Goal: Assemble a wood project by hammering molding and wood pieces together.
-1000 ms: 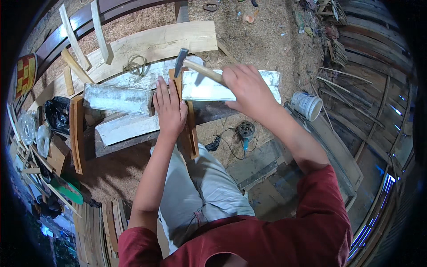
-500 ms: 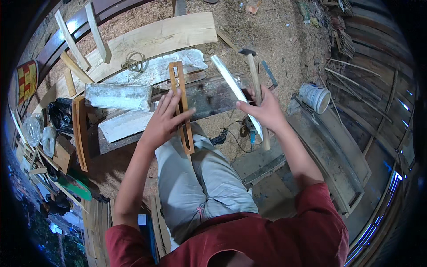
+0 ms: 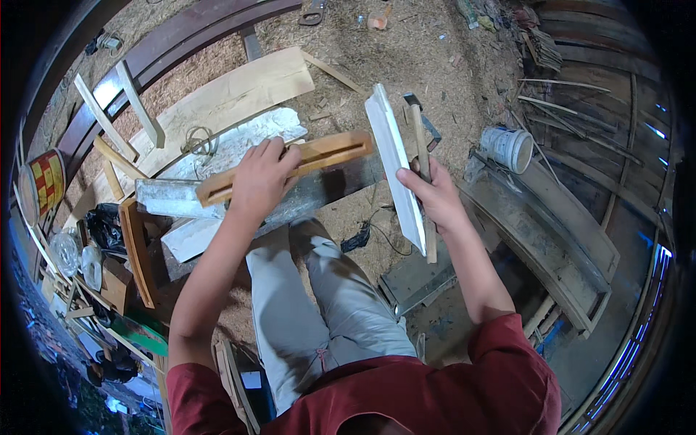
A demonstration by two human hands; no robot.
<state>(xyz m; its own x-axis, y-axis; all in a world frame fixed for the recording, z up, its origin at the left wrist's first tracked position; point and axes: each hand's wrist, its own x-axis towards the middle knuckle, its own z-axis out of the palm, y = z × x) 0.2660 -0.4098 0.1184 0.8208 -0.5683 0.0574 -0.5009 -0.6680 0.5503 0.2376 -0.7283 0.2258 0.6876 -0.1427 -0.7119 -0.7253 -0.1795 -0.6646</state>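
My left hand (image 3: 262, 177) is closed over the left part of a brown wooden piece (image 3: 335, 154) with a long slot cut along it. The piece lies crosswise above the dark bench (image 3: 330, 181), tilted up slightly at its right end. My right hand (image 3: 436, 197) grips two things together: a hammer (image 3: 423, 145) with a pale wooden handle, head pointing away from me, and a long white, board-like strip (image 3: 391, 152). My thumb presses on the strip's edge. The strip's top end is close to the right end of the slotted piece.
White-smeared slabs (image 3: 196, 235) lie on the bench's left side, with a coil of cord (image 3: 199, 141) beyond. A second brown wooden piece (image 3: 138, 250) leans at the left. A white bucket (image 3: 506, 148) lies tipped at the right beside a large wooden frame (image 3: 551, 254). Shavings cover the ground.
My left hand has lifted the slotted piece from pointing away from me and turned it crosswise. My right hand still holds the hammer and strip, with the strip's broad face now more visible.
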